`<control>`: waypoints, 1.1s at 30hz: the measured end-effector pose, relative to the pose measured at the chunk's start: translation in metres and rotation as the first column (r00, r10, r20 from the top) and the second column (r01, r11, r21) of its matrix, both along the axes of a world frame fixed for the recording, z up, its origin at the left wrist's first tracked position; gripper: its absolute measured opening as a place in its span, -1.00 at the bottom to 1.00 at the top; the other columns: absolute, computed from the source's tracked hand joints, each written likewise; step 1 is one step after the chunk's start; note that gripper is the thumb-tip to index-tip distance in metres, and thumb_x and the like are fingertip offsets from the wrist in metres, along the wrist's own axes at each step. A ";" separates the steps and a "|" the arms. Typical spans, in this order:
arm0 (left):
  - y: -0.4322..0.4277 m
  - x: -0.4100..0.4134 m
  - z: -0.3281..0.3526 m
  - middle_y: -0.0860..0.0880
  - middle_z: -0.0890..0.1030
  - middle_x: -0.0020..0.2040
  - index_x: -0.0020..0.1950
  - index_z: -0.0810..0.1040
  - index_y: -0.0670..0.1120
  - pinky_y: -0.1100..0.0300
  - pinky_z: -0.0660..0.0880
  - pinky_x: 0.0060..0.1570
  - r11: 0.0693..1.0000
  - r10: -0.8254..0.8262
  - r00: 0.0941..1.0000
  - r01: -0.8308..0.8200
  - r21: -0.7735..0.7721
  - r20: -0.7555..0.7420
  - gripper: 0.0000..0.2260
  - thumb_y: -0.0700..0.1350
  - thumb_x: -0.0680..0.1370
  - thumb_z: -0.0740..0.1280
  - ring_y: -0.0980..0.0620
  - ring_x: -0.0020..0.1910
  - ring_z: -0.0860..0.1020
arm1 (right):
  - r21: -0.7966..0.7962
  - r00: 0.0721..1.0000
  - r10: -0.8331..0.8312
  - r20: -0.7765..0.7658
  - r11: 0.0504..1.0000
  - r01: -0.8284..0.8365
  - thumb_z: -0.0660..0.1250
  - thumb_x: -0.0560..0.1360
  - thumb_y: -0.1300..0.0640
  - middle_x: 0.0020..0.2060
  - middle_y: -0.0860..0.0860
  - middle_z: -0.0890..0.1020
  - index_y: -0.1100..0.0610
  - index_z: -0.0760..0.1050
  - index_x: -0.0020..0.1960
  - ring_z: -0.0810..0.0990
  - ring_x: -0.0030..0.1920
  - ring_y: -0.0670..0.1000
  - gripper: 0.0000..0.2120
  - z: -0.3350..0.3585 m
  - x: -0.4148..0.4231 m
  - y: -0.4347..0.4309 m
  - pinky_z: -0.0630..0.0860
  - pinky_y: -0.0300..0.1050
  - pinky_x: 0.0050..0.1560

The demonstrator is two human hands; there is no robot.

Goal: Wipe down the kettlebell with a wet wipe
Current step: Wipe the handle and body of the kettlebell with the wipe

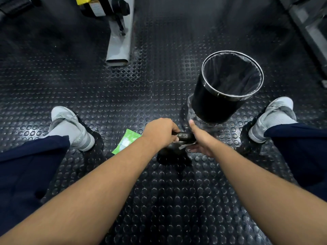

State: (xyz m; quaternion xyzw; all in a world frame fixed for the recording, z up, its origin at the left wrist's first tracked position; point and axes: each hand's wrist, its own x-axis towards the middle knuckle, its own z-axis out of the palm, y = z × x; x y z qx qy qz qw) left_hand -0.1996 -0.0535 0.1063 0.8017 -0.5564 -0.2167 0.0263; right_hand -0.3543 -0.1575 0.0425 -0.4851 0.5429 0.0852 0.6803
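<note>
A black kettlebell [172, 154] stands on the studded rubber floor between my feet. My left hand [160, 132] grips the left end of its handle [184, 135]. My right hand [200, 138] reaches round the right side of the handle with the thumb up, and a white wet wipe [185, 146] shows under its fingers against the kettlebell. Most of the wipe and of the kettlebell's body is hidden by my hands. A green wet-wipe pack [126, 141] lies flat on the floor just left of the kettlebell.
A black bin [212, 105] with a clear liner stands just beyond my right hand. My grey shoes [70, 126] sit on either side. A grey machine leg [120, 43] lies far ahead, and a dark frame [311, 32] runs along the far right.
</note>
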 end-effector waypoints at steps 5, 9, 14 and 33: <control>0.000 0.001 -0.001 0.21 0.64 0.18 0.26 0.63 0.27 0.16 0.49 -0.02 1.000 -0.004 1.000 0.004 0.006 -0.003 -0.68 0.14 0.51 0.48 0.07 0.17 0.60 | 0.209 0.987 -0.132 0.094 0.972 0.110 -0.09 0.52 -0.57 0.16 0.22 0.71 0.18 0.47 0.44 0.69 0.20 0.24 -0.05 -0.002 -0.016 -0.010 0.55 0.20 0.33; -0.001 0.001 0.000 0.18 0.65 0.13 0.22 0.64 0.27 0.10 0.56 0.03 1.000 -0.003 1.000 0.003 0.024 -0.004 -0.71 0.14 0.50 0.48 0.05 0.13 0.61 | 0.034 0.990 0.136 -0.029 0.990 -0.135 -0.03 0.60 -0.46 -0.10 0.18 0.73 0.09 0.37 0.43 0.76 -0.09 0.20 -0.27 0.035 -0.002 -0.032 0.67 0.07 -0.06; -0.001 0.000 0.001 0.15 0.64 0.03 0.16 0.65 0.29 0.15 0.46 -0.14 0.999 -0.017 1.000 0.017 0.030 0.009 -0.77 0.14 0.51 0.46 0.04 0.05 0.61 | -0.188 0.832 0.489 -0.263 0.820 -0.541 -0.08 0.51 -0.57 -0.11 0.11 0.66 0.25 0.60 0.13 0.66 -0.08 0.12 -0.07 0.039 0.017 -0.034 0.55 -0.02 -0.01; -0.004 0.000 -0.001 0.14 0.65 0.07 0.18 0.64 0.30 0.14 0.41 -0.14 0.999 -0.003 1.000 0.003 0.045 0.007 -0.75 0.16 0.50 0.47 0.03 0.07 0.61 | -0.167 0.706 0.633 -0.318 0.696 -0.699 -0.11 0.20 -0.78 -0.11 0.09 0.67 0.13 0.62 -0.05 0.63 -0.02 0.11 0.07 0.032 0.031 -0.043 0.50 0.05 0.16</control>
